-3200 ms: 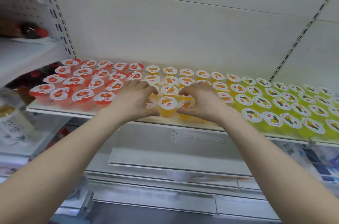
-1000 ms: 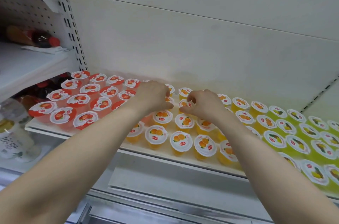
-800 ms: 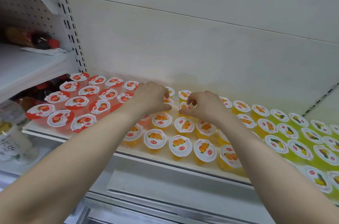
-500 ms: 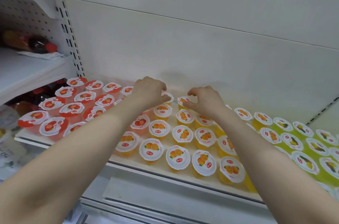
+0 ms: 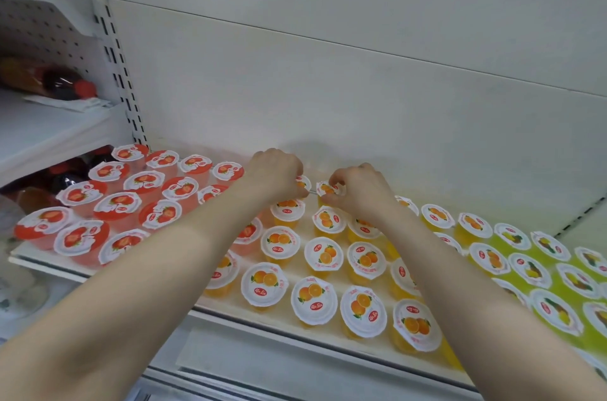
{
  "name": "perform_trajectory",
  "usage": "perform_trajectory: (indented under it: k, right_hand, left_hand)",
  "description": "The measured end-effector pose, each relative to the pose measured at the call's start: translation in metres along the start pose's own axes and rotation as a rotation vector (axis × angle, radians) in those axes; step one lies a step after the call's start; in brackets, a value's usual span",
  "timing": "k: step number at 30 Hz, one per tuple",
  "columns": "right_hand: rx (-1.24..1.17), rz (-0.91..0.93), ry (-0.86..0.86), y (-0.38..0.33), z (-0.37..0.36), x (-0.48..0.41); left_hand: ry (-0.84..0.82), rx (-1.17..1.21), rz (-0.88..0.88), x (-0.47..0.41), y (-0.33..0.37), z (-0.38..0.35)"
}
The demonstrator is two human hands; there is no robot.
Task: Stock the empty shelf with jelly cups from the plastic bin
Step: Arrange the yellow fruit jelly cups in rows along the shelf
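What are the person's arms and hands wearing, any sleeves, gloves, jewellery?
Nothing visible. The left forearm and right forearm are bare to the frame edge, no sleeves. The left hand and right hand show no gloves, rings, watch or wristbands.

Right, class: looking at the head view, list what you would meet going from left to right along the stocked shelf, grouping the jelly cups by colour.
Red jelly cups → orange jelly cups → green jelly cups. The left hand and right hand overlap the orange group, so they are left out.

White back panel w/ slotted upright
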State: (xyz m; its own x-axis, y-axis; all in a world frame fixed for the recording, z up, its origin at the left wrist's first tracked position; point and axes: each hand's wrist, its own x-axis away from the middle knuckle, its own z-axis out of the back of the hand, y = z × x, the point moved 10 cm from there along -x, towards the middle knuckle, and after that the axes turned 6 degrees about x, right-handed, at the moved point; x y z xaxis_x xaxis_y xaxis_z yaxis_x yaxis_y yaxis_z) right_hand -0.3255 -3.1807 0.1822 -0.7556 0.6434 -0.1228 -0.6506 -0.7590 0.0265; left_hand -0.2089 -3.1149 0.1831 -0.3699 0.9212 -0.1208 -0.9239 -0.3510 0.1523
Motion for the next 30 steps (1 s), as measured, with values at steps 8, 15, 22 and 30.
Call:
perform_trajectory:
  k: [8, 15, 22, 30]
  right_hand:
    - [-0.033, -0.076, 0.049, -0.005, 0.019, -0.001]
    - [-0.123, -0.034, 0.071, -0.065, 0.033, -0.023]
    - [-0.019, -0.035, -0.046, -0.120, 0.001, -0.053]
    - [-0.033, -0.099, -0.086, -0.127, -0.009, -0.059]
  left_hand:
    - [0.007, 0.110, -0.039, -0.002, -0.038, 0.028]
    - [-0.098, 0.092, -0.083, 0.001, -0.106, 0.046]
    - [-0.248, 0.069, -0.136, 0.006, -0.136, 0.017]
    - [-0.203, 0.121, -0.187, 0.001, -0.144, 0.009]
